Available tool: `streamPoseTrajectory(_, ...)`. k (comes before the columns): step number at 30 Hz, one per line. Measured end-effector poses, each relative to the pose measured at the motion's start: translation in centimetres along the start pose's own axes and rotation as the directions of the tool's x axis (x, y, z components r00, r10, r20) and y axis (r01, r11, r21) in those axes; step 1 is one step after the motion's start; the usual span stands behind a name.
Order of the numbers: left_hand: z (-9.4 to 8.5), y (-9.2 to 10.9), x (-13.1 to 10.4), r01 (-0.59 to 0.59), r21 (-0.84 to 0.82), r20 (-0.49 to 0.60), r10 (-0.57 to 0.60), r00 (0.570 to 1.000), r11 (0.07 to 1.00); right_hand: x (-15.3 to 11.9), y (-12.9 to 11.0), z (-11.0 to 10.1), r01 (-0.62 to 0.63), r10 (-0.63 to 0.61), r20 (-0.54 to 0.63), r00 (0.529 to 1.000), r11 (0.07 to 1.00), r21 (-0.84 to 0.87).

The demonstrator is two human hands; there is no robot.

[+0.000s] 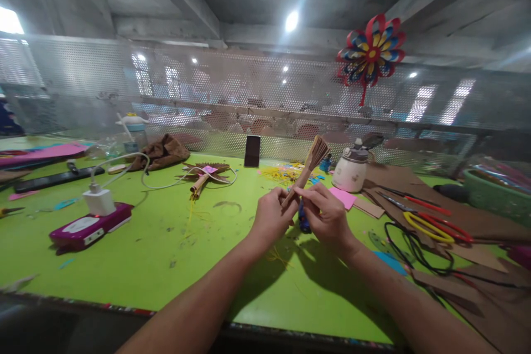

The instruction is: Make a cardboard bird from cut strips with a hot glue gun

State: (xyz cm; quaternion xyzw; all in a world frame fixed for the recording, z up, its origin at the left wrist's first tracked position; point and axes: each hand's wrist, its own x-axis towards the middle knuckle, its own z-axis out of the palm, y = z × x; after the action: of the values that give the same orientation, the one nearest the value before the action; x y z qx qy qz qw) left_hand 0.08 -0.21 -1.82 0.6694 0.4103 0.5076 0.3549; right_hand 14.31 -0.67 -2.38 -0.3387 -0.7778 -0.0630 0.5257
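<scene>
A pleated brown paper piece [312, 159], fanned at its upper end and narrow below, stands tilted over the middle of the green table. My left hand [271, 214] is closed round its narrow lower part. Close against it on the right, my right hand [326, 213] has its thumb and fingertips pinched at the paper's edge. A dark blue object [304, 220] shows between and below my hands; what it is I cannot make out. Behind the paper lie yellow shreds [282, 174] and small blue scraps.
A purple power strip [91, 229] with a white charger [98, 200] sits left, near a finished-looking brown paper fan [203, 177]. A phone [252, 151] stands at the back. Right are a white kettle-like bottle [350, 170], yellow-handled scissors [427, 228], black cord and brown sheets [468, 202].
</scene>
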Motion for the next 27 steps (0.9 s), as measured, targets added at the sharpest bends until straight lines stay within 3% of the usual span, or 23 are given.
streamPoseTrajectory(27, -0.09, 0.2, 0.17, 0.025, -0.01, 0.028, -0.025, 0.999, 1.0, -0.03, 0.1, 0.08, 0.022, -0.022, -0.001, 1.0, 0.999, -0.03)
